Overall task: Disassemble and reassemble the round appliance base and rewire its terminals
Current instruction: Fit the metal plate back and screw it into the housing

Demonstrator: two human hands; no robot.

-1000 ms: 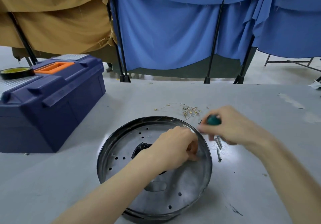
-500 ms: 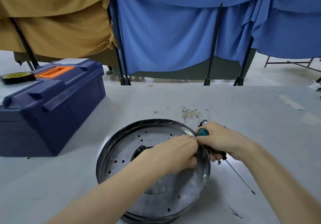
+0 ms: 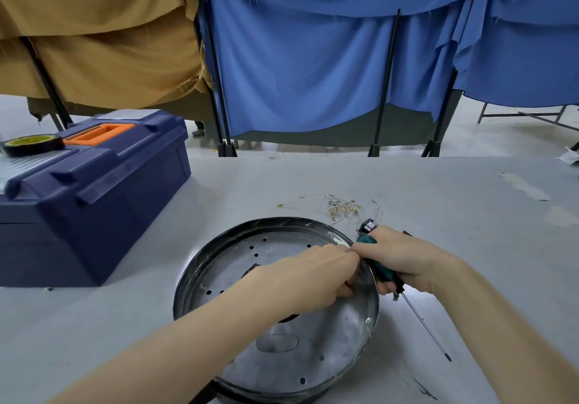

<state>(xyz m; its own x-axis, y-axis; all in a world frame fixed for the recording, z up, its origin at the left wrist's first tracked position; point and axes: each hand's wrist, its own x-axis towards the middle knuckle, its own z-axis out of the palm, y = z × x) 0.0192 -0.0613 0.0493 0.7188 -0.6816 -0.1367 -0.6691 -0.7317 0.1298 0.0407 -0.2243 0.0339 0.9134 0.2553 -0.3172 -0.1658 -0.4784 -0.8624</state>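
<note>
Moved: right hand (image 3: pixel 404 256), now at base (image 3: pixel 313 341) rim.
Right: my fingers grip screwdriver (image 3: pixel 381 269).
Left hand (image 3: pixel 316 275): curled; hold unclear.

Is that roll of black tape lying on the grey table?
No, the roll of tape sits on top of the lid of the blue toolbox, not on the tabletop.

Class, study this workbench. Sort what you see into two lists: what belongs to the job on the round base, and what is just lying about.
Belongs to the job: round base, with the left hand at its rim; screwdriver, gripped by the right hand; loose terminal wires beyond the base.
Lying about: blue toolbox; tape roll on its lid.
</note>
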